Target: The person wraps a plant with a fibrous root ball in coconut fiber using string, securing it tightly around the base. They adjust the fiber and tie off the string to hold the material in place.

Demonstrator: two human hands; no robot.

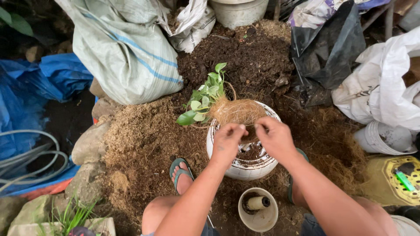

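Note:
A small green leafy plant (205, 98) lies tilted over the far rim of a round white pot (249, 168), its root end wrapped in a ball of brown coconut fibre (238, 111). My left hand (227, 142) and my right hand (274, 136) hover over the pot, both pinching strands of the fibre just below the ball. Dark soil shows inside the pot beneath my fingers. My feet in green sandals (180, 171) rest on either side of the pot.
A small cream cup (259, 210) holding a spool stands near my knees. Loose fibre and dark soil (245, 57) cover the ground. A striped woven sack (127, 48), black plastic bag (326, 52), white sacks (385, 87), blue tarp (39, 83) and hoses surround the spot.

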